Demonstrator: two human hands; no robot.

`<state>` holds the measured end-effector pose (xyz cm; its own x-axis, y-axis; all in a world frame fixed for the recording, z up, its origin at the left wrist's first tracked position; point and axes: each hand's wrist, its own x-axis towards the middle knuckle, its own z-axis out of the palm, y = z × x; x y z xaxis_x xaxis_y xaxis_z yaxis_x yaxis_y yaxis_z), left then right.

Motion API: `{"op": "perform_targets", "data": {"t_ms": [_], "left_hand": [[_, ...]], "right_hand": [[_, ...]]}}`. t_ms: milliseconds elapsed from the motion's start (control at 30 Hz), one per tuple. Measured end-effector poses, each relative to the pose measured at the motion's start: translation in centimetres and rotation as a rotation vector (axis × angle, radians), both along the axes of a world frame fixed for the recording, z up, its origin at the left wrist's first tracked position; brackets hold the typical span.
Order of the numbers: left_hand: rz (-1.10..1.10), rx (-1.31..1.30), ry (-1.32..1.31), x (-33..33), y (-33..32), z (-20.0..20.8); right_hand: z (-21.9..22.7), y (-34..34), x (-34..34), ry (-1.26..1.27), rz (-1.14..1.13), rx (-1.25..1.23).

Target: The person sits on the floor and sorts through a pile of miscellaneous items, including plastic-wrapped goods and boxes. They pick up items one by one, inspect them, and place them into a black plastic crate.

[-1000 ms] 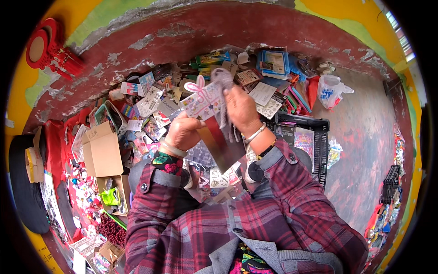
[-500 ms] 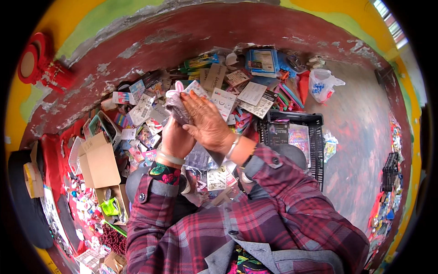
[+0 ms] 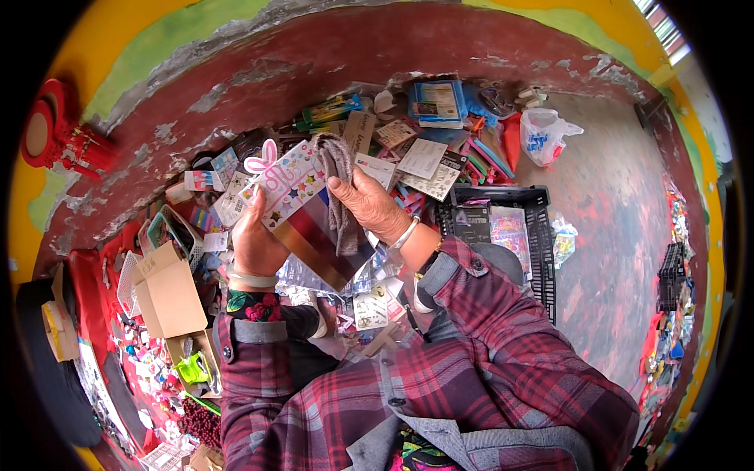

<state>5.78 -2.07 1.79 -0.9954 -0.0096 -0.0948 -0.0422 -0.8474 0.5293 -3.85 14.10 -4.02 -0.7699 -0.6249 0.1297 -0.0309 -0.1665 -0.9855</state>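
Observation:
My left hand (image 3: 258, 242) is closed on the lower left edge of a flat package (image 3: 287, 185). Its top is a white card with coloured stars and pink bunny ears sticking up; below that comes a shiny panel with brown, gold and dark bands. In my right hand (image 3: 375, 207) is a crumpled grey-brown cloth (image 3: 336, 184), pinched between thumb and fingers. The cloth hangs along the package's right side and covers part of it. Both hands are held above the heap of goods on the floor.
A black plastic crate (image 3: 542, 235) stands to the right, with packets inside. An opened cardboard box (image 3: 169, 290) and white baskets (image 3: 129, 282) are at the left. Packaged cards and sticker sheets (image 3: 432, 174) pile against the red wall. A white plastic bag (image 3: 542, 135) lies at the far right.
My hands, pressed together around the cloth and package before, have moved apart. The package's starry front now shows, with the cloth drawn to its right side.

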Motion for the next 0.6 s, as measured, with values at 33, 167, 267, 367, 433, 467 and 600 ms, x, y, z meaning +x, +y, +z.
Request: {"op": "perform_targets", "data": {"t_ms": [33,167,267,367,433,467,600], "left_hand": [[0.041,-0.049,0.004,0.0,-0.1,-0.2],[0.239,-0.328,-0.05,-0.1,-0.5,-1.0],[0.349,-0.593,-0.055,-0.1,-0.4,-1.4],[0.496,-1.098,0.08,0.4,0.0,-2.9],[0.527,-1.053,0.051,0.2,0.8,-2.7],[0.495,-0.801,-0.038,-0.1,1.2,-2.5],[0.438,-0.622,-0.017,-0.2,1.5,-0.4]], "right_hand": [[1.2,0.2,0.1,-0.066,0.068,-0.013],[3.6,1.1,0.5,-0.427,0.265,-0.195],[3.2,1.5,0.2,-0.437,0.378,-0.191],[2.7,1.1,0.3,-0.447,0.339,-0.157],[2.3,1.1,0.0,-0.408,0.316,-0.118],[2.2,1.1,0.1,-0.407,0.278,-0.107],[2.3,1.1,0.0,-0.39,0.288,-0.055]]}}
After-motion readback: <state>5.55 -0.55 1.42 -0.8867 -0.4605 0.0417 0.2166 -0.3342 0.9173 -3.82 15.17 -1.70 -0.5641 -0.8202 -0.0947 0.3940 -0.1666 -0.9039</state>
